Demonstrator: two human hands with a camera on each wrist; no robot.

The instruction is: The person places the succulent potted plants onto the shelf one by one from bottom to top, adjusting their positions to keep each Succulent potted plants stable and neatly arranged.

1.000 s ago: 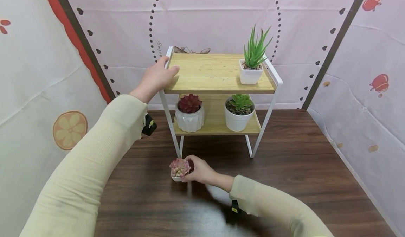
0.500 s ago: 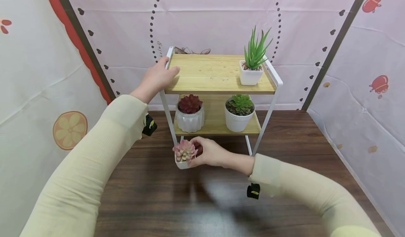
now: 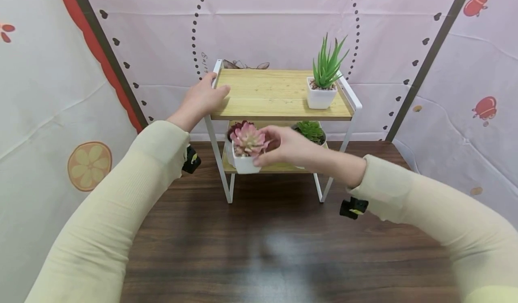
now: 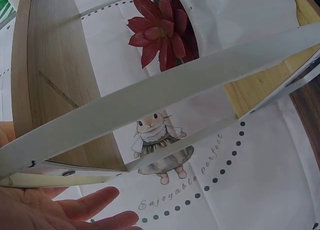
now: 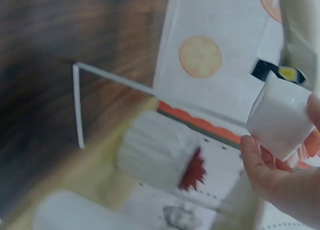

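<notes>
My right hand (image 3: 289, 148) pinches a small white square pot with a pink succulent (image 3: 247, 141), raised off the table in front of the lower shelf. In the right wrist view the pot's smooth white side (image 5: 280, 120) shows between thumb and fingers. My left hand (image 3: 202, 98) grips the upper left side of a two-tier wooden shelf rack (image 3: 259, 89), its thumb over the board. Several fingers (image 4: 95, 202) extend past the white metal frame in the left wrist view. Behind the held pot, a dark red succulent (image 4: 162, 32) in a ribbed white pot (image 5: 155, 150) is partly hidden.
An aloe-like plant (image 3: 325, 67) in a white square pot stands at the right of the top board. A green succulent (image 3: 310, 131) on the lower board is partly covered by my right hand. Dark wooden table (image 3: 202, 249) lies in front; printed cloth (image 3: 275, 33) hangs behind.
My right hand has lifted the pink succulent from the table up to the lower shelf's height, slightly rightward. My left hand has stayed on the rack.
</notes>
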